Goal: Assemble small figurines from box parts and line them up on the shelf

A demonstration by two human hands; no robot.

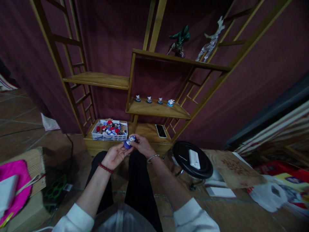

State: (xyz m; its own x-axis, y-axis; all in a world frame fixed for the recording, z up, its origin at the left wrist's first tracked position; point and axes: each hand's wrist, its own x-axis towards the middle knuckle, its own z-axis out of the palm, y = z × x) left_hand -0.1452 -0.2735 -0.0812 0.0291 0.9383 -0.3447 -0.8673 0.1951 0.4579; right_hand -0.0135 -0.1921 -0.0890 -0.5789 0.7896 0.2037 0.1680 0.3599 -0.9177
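A small figurine [129, 141] with a purple base and white-and-blue upper part is between my two hands, tilted, above my knees. My right hand [143, 145] pinches its upper side with thumb and fingertips. From below, my left hand [116, 156], palm up, has its thumb and fingers at the base. Just beyond is a patterned open box [109, 137] filled with a jumble of similar figurines [111, 128], some with red tops. Several small figurines [149, 100] stand in a row on the middle shelf [156, 109].
A phone [160, 131] lies on the lowest shelf [147, 132]. Green [180, 40] and clear [210, 43] statues stand on the top shelf. At right is a black stool [185, 161] bearing a white box [194, 159]. A cardboard box [31, 193] with a pink item stands at left.
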